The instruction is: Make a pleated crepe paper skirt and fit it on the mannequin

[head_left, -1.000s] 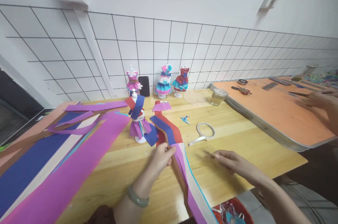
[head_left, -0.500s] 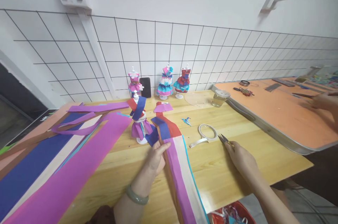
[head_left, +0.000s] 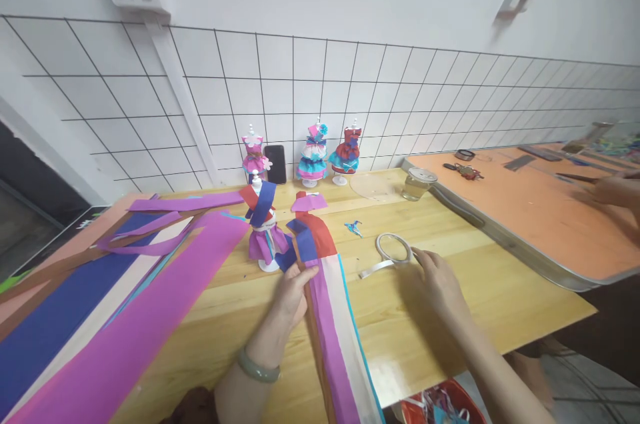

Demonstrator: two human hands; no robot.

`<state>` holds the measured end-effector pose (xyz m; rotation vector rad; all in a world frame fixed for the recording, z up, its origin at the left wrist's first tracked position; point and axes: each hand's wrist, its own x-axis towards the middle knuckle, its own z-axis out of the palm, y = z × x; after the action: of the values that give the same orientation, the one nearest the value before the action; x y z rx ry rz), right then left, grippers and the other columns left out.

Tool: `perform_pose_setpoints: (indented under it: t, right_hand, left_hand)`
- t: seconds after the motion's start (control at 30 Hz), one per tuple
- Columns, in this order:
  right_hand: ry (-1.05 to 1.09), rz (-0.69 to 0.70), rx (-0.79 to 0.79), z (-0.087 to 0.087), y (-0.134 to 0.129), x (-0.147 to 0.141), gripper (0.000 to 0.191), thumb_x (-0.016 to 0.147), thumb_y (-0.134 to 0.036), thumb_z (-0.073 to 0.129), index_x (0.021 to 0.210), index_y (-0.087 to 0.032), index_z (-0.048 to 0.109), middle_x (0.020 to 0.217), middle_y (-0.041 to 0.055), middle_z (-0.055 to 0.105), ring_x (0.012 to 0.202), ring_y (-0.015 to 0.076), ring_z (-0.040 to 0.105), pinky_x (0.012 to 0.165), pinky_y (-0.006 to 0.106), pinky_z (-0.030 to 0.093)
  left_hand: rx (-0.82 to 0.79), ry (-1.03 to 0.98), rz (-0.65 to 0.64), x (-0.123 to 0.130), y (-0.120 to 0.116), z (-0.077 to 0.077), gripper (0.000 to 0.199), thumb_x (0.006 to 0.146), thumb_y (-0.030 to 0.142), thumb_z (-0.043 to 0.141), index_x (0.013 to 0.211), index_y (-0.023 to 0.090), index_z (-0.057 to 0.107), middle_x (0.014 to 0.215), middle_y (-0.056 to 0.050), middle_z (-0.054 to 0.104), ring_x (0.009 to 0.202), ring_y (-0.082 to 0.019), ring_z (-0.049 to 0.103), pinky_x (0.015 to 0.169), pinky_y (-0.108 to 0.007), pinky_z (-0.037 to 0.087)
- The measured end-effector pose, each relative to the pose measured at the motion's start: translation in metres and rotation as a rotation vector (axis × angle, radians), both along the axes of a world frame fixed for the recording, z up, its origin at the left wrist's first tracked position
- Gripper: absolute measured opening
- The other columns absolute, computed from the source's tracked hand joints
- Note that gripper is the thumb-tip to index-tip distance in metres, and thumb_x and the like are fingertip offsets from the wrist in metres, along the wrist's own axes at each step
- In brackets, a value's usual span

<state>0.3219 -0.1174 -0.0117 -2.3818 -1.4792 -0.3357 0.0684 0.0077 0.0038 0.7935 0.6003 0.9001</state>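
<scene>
Left grip (head_left: 305, 271): thumb and fingers pinching the layered strips, just right of and nearer than the front mannequin.
Layered strips (head_left: 327, 317): blue and red at the far end, then purple and off-white with a turquoise edge; they run from beside the front mannequin toward the viewer.
Right grip (head_left: 419, 255): well right of the front mannequin, fingers close together at the tape roll's right rim; cannot tell if anything is pinched.
Tape roll (head_left: 380, 252): flat, right of the front mannequin, loose end out.
Front mannequin (head_left: 263, 224): upright on the desk (head_left: 500, 304), crossed red and blue bands over a purple skirt.
Blue scrap (head_left: 353, 229): between front mannequin and tape roll.
Purple piece (head_left: 309, 202): right of and beyond the front mannequin.
Dressed mannequins: pink one (head_left: 254, 156) behind the front mannequin, ruffled one (head_left: 313, 161) and red one (head_left: 346, 154) behind and right.
Phone (head_left: 275, 165): upright behind the front mannequin.
Paper sheets (head_left: 135, 304): left of the front mannequin, blue, white, purple.
Jar (head_left: 417, 185): far right of the front mannequin.
Co-worker's hand (head_left: 617, 191): farther right still, over an orange surface (head_left: 520, 217).
</scene>
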Motion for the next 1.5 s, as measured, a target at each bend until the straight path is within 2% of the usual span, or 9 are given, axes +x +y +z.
perform_pose_setpoints:
  t: [0.1,0.23,0.33,0.4,0.53,0.67,0.87,1.17,1.5]
  right_hand:
    - [-0.048,-0.195,-0.119,-0.003,-0.011,0.006,0.038,0.078,-0.021,0.039,0.112,-0.011,0.051,0.099,0.0186,0.059,0.090,0.0306,0.053,0.073,0.040,0.042]
    - [-0.015,-0.213,-0.242,-0.006,-0.028,0.016,0.036,0.078,-0.014,0.033,0.106,-0.011,0.055,0.093,0.0171,0.063,0.086,0.0289,0.056,0.069,0.037,0.042]
    - [0.089,-0.273,-0.199,-0.002,-0.036,0.020,0.037,0.080,-0.018,0.031,0.109,-0.011,0.053,0.099,0.0167,0.061,0.088,0.0289,0.056,0.069,0.036,0.042]
    - [0.278,-0.289,-0.117,0.002,-0.040,0.017,0.037,0.082,-0.025,0.030,0.109,-0.012,0.052,0.094,0.0145,0.063,0.082,0.0262,0.059,0.066,0.033,0.043]
    - [0.677,-0.123,-0.045,0.010,-0.041,-0.009,0.039,0.083,-0.041,0.031,0.102,-0.015,0.053,0.074,0.0081,0.064,0.064,0.0216,0.059,0.058,0.028,0.043]
    - [0.813,0.045,-0.086,0.013,-0.034,-0.048,0.034,0.080,-0.047,0.039,0.092,-0.020,0.054,0.091,0.0075,0.065,0.086,0.0233,0.058,0.073,0.029,0.042]
    - [0.667,-0.055,-0.182,0.016,-0.013,-0.084,0.038,0.083,-0.049,0.033,0.102,-0.021,0.049,0.095,0.0107,0.064,0.088,0.0263,0.058,0.071,0.033,0.040]
    - [0.471,-0.031,-0.204,0.011,0.006,-0.097,0.034,0.086,-0.041,0.030,0.103,-0.017,0.048,0.093,0.0118,0.065,0.087,0.0262,0.061,0.068,0.031,0.040]
    - [0.517,-0.023,-0.124,0.007,-0.013,-0.088,0.044,0.085,-0.046,0.029,0.117,-0.018,0.040,0.088,0.0102,0.066,0.083,0.0237,0.062,0.068,0.030,0.042]
  left_hand:
    - [0.023,-0.014,0.012,0.000,0.001,-0.001,0.032,0.062,0.021,0.065,0.094,0.018,0.062,0.103,-0.006,0.064,0.098,-0.020,0.057,0.089,-0.032,0.039]
    - [0.026,-0.031,-0.041,0.001,0.001,-0.005,0.035,0.063,0.022,0.066,0.097,0.017,0.062,0.100,-0.007,0.065,0.093,-0.021,0.059,0.086,-0.033,0.041]
    - [0.010,-0.018,-0.064,0.001,0.002,-0.008,0.039,0.062,0.023,0.068,0.099,0.015,0.061,0.096,-0.008,0.066,0.089,-0.022,0.061,0.086,-0.035,0.041]
    - [-0.006,0.012,-0.056,0.001,0.004,-0.010,0.040,0.061,0.024,0.070,0.099,0.013,0.061,0.094,-0.009,0.067,0.088,-0.022,0.061,0.086,-0.036,0.041]
    - [-0.012,0.053,-0.044,0.002,0.006,-0.012,0.037,0.064,0.025,0.068,0.098,0.013,0.061,0.097,-0.009,0.066,0.094,-0.023,0.059,0.087,-0.035,0.041]
    - [-0.007,0.024,-0.056,0.001,0.006,-0.013,0.033,0.066,0.024,0.067,0.097,0.014,0.061,0.100,-0.007,0.065,0.096,-0.021,0.058,0.088,-0.032,0.040]
    - [-0.037,0.022,-0.064,-0.001,0.005,-0.012,0.037,0.063,0.025,0.069,0.098,0.014,0.062,0.101,-0.008,0.065,0.097,-0.023,0.057,0.086,-0.033,0.041]
    - [-0.045,0.006,-0.088,-0.001,0.007,-0.018,0.035,0.064,0.025,0.068,0.096,0.014,0.062,0.101,-0.009,0.065,0.094,-0.022,0.059,0.086,-0.033,0.040]
    - [-0.039,-0.017,-0.076,-0.001,0.005,-0.012,0.030,0.065,0.022,0.067,0.093,0.014,0.063,0.096,-0.007,0.067,0.089,-0.020,0.061,0.085,-0.032,0.041]
